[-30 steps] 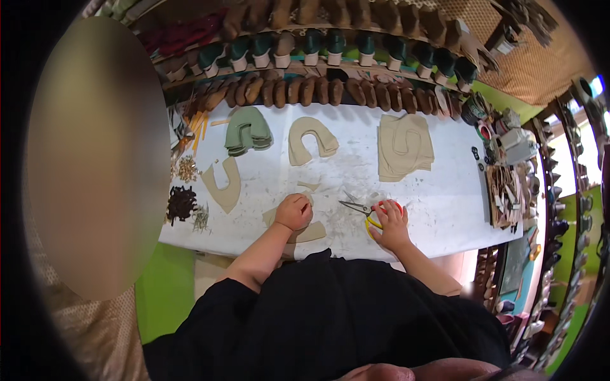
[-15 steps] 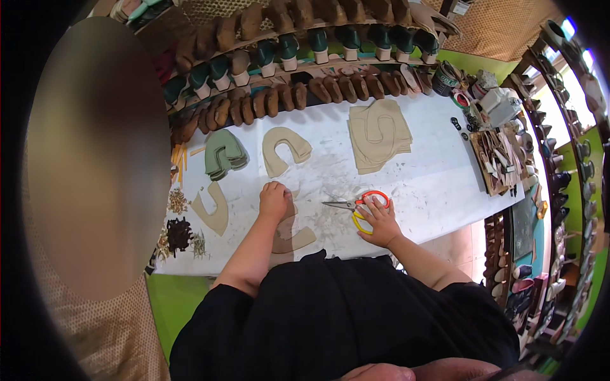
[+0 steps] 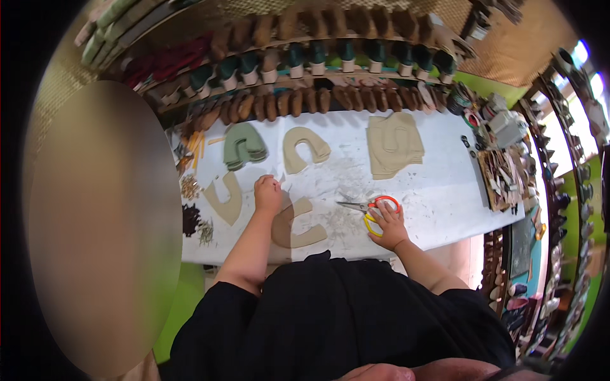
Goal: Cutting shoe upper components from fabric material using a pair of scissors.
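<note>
My left hand (image 3: 268, 194) is held with its fingers curled together above the table; whether something small is in them I cannot make out. Below and right of it lies a beige U-shaped piece (image 3: 311, 236), partly in shadow. Another beige U-shaped piece (image 3: 222, 204) rests to its left. My right hand (image 3: 389, 228) grips the handles of a pair of scissors (image 3: 351, 205), one loop orange-red and one yellow. The scissors lie low over the table, blades pointing left. Farther back are a green stack of U-shaped pieces (image 3: 244, 146) and a beige U-shaped piece (image 3: 295, 159).
At the back right of the white table (image 3: 438, 184) sits a beige stack of pieces (image 3: 395, 155). A wooden tray of tools (image 3: 499, 181) stands at the right end. Shoe lasts (image 3: 305, 101) line the back edge and shelves. A large blurred area covers the left side.
The view has shifted, so the table's things appear farther right. My left hand has moved left off the near U-shaped piece, uncovering its upper end. My right hand stays on the scissors.
</note>
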The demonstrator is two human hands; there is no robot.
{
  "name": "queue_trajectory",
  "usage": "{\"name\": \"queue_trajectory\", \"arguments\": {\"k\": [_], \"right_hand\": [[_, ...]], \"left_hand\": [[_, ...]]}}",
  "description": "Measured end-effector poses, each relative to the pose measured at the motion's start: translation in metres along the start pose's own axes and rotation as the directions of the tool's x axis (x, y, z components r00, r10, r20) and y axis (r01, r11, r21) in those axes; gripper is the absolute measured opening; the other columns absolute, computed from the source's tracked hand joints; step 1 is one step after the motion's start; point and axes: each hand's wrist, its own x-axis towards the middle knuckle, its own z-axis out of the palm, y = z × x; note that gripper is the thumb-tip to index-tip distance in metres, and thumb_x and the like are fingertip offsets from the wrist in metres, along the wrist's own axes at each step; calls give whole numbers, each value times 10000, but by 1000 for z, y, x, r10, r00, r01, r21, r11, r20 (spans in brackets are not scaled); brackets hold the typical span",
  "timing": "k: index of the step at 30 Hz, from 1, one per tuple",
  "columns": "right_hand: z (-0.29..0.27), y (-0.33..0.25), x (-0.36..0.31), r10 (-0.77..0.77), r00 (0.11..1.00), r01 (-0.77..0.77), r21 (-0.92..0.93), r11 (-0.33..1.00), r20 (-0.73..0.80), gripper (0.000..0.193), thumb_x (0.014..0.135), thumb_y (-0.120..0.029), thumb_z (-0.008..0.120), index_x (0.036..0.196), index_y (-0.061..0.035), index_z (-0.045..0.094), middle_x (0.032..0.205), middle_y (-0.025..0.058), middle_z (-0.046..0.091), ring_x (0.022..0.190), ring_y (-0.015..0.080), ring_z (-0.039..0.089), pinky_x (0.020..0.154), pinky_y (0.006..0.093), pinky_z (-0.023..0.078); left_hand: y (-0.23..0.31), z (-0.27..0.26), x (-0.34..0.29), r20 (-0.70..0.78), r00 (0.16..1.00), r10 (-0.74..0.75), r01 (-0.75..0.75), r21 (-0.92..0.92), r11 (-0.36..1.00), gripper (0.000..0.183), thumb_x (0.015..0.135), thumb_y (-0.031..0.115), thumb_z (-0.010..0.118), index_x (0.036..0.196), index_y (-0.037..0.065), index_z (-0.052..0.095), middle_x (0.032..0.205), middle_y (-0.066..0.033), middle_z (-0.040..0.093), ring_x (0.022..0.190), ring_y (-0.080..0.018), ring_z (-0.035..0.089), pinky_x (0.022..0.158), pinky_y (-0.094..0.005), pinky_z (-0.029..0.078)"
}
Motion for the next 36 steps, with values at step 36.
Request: {"name": "queue_trajectory", "arguments": {"k": [36], "right_hand": [[-1,-9,-1,36,999,-35,-41,999,18,770,781,-454,709,1468,-217,453,1606,72,265,1473,304,246,1177,618,103]], "left_hand": [[-10,-52,-138,243,903,-355,310,203,929,285,746,296,801,898,87,682,1559,-224,319,1456,-484,184,1124,-676,183]]}}
